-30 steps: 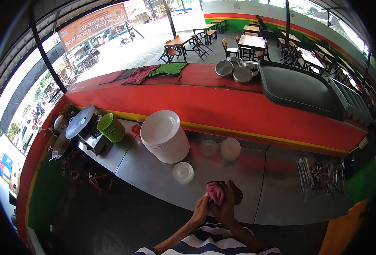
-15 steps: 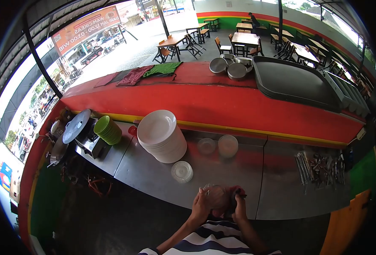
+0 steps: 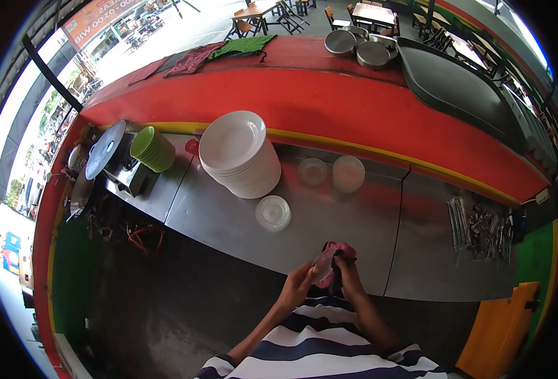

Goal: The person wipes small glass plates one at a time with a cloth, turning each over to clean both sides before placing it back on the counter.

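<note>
Close to my body, at the near edge of the metal counter (image 3: 329, 221), my left hand (image 3: 296, 285) is closed on a small clear dish (image 3: 322, 265), tilted nearly edge-on. My right hand (image 3: 350, 278) grips a pinkish-red and dark cloth (image 3: 342, 250), pressed against the dish; part of the cloth hangs below it. Ahead of my hands lies a clear ribbed dish (image 3: 273, 213). Farther back are another clear dish (image 3: 313, 171) and a taller stack of clear dishes (image 3: 348, 174).
A tall stack of white plates (image 3: 241, 155) stands behind, with green bowls (image 3: 153, 150) and a stove (image 3: 127, 170) to the left. Bagged cutlery (image 3: 481, 230) lies at right. Pots (image 3: 373, 55), dark trays (image 3: 456, 82) and cloths (image 3: 194, 58) rest on the red ledge (image 3: 291, 88).
The dish has turned from facing up to nearly edge-on, and the cloth has come up over its far side. My view has tipped downward.
</note>
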Tool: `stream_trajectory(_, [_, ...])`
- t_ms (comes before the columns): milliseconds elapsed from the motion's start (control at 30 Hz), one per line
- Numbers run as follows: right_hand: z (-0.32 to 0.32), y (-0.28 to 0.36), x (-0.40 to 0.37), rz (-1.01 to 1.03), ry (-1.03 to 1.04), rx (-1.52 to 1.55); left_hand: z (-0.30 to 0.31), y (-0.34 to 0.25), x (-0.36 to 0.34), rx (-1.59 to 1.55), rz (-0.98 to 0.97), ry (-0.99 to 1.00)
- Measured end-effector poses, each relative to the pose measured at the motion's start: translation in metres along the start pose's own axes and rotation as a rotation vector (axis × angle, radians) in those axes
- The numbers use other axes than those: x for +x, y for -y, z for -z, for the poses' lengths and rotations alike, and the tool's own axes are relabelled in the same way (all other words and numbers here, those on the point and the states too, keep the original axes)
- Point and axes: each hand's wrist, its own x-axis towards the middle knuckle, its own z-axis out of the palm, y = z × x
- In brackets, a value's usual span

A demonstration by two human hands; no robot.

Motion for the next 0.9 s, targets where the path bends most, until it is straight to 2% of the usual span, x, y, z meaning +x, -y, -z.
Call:
stream_trajectory(67, [-0.005, -0.001, 0.008, -0.060, 0.037, -0.039, 0.011, -0.006, -0.002, 0.046, 0.092, 0.005])
stream_trajectory(100, [-0.008, -0.002, 0.012, -0.146, 0.053, 0.041, 0.016, -0.006, -0.002, 0.066, 0.140, 0.009])
stream_trajectory(200, [-0.015, -0.006, 0.027, -0.353, 0.083, 0.221, 0.030, 0.012, 0.006, 0.250, -0.317, -0.040])
stream_trajectory(267, [-0.028, -0.010, 0.037, -0.404, 0.074, 0.298, 0.045, 0.020, 0.012, 0.510, -0.378, -0.010])
stream_trajectory(400, [-0.052, -0.030, 0.059, -0.190, 0.018, 0.069, 0.067, 0.045, 0.028, 0.803, -0.424, -0.010])
stream_trajectory(667, [-0.104, -0.047, 0.128, 0.065, -0.115, -0.207, 0.109, 0.088, 0.086, 0.967, -0.427, -0.112])
stream_trajectory(900, [-0.120, -0.070, 0.173, 0.139, -0.221, -0.348, 0.137, 0.108, 0.125, 0.999, -0.433, -0.090])
